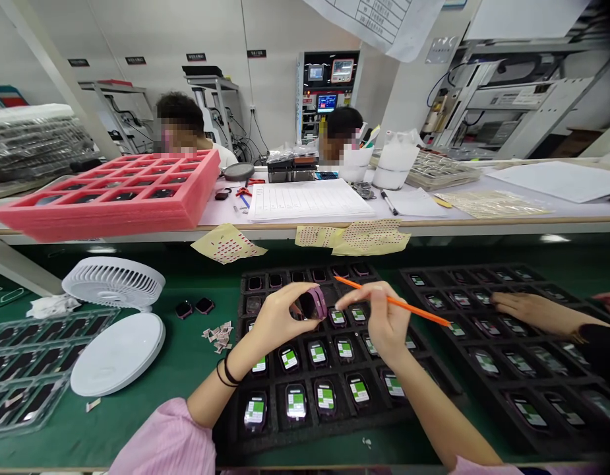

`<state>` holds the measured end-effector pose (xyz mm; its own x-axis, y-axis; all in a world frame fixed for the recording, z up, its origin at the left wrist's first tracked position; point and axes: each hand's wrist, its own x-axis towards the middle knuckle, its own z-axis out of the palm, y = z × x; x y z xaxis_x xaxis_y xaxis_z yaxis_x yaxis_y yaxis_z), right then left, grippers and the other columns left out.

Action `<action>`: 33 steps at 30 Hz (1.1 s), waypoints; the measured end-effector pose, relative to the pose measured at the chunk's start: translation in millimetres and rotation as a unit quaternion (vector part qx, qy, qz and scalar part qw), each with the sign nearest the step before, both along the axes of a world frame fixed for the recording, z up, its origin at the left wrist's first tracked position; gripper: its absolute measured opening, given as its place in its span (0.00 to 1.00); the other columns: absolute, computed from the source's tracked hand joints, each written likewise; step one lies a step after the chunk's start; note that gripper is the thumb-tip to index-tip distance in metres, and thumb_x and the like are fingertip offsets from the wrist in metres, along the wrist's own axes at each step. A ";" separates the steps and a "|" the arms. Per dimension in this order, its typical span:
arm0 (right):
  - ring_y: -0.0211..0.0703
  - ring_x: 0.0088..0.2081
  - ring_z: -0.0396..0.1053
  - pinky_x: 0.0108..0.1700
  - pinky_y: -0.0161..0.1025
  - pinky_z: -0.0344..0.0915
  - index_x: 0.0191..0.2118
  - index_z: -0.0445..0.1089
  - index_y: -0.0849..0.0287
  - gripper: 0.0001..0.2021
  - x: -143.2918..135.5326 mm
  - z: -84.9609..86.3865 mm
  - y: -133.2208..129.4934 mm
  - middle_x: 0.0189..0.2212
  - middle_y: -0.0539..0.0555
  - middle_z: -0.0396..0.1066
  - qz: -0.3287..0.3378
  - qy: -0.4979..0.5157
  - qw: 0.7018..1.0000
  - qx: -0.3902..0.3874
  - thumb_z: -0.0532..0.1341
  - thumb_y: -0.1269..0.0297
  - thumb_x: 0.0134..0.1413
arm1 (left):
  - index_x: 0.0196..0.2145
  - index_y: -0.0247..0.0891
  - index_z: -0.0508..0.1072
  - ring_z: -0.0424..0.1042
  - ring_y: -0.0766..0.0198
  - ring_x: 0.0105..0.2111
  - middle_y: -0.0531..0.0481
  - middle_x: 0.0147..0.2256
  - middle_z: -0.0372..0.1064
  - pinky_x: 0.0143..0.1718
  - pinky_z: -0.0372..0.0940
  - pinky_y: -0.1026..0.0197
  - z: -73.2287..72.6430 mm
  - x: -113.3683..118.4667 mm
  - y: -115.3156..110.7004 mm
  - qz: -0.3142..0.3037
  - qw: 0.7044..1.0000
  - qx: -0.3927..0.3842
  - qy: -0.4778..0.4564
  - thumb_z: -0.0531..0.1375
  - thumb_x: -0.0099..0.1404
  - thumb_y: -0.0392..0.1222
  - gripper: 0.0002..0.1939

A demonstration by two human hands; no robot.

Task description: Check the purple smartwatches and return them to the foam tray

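Observation:
My left hand pinches a purple smartwatch case on edge between thumb and fingers, above a black foam tray. Just right of it, my right hand grips a slim orange stick that slants down to the right. My right index finger points toward the watch; I cannot tell whether it touches. Below both hands, the tray's compartments hold several watches, many with lit green-and-white screens.
A second black tray of watches lies on the right, with a co-worker's hand over it. On the left are a white fan, clear plastic trays, small paper labels and two loose watches. A shelf with a pink foam tray runs across the back.

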<state>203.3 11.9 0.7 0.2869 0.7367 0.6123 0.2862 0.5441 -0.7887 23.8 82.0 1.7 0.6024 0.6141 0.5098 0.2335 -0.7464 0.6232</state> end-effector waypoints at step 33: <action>0.30 0.21 0.42 0.23 0.32 0.44 0.24 0.46 0.55 0.24 -18.8 -11.3 16.2 0.21 0.42 0.50 0.146 0.120 0.963 -0.190 0.68 0.58 0.45 | 0.46 0.40 0.65 0.69 0.59 0.43 0.43 0.45 0.66 0.31 0.70 0.63 -0.4 4.0 -5.7 0.027 0.996 0.045 -0.071 0.65 0.59 0.39 0.18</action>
